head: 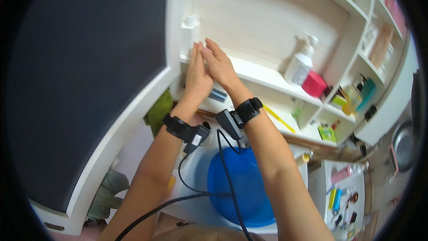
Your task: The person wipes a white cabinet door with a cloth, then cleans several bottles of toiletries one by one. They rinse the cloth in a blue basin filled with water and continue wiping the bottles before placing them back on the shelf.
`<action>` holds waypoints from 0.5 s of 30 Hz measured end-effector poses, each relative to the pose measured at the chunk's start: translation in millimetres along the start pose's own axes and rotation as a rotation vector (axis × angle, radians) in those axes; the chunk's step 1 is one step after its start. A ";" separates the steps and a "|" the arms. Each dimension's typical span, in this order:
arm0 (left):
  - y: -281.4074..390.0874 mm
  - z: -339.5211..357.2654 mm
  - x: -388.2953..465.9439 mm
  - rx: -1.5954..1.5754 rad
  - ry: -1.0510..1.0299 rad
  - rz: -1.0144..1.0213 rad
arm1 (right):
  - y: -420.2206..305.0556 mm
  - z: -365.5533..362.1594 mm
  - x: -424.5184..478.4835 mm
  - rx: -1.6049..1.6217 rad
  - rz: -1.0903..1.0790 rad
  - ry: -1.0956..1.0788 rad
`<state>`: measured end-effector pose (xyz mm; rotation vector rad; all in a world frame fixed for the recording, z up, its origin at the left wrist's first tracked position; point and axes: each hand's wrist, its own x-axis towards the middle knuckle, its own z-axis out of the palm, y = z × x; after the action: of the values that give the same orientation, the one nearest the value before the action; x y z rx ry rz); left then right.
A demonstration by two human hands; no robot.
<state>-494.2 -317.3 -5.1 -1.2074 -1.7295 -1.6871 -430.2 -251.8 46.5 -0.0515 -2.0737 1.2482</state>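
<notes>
My left hand [197, 77] and my right hand [219, 65] meet palm to palm, fingers pointing up and away from me, before the shelf of a white cabinet [267, 13]. The left fingers are straight and close together, while the right ones bend slightly over them. Whether anything lies between the palms is hidden. Just beyond the fingertips, a white box-like container [189, 35] stands in the shelf's left corner. Further right on that shelf are a white pump bottle [298, 67] and a round pink-red container [314, 83].
A swung-out door with a dark panel [93, 73] fills the left. Below my forearms, a blue basin [240, 187] sits in a white sink [197, 170]. Black cables [174, 202] trail from both wrist devices. The lower shelf holds a yellow toothbrush-like stick [279, 118].
</notes>
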 end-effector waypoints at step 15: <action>99.6 53.0 -135.5 -0.515 -0.627 -0.145 | 4.7 -106.0 -250.3 -0.214 0.021 0.455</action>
<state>-328.7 -316.9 -65.8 -2.0635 -1.7910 -2.0685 -181.8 -262.0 -63.6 -0.4169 -1.7972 0.9172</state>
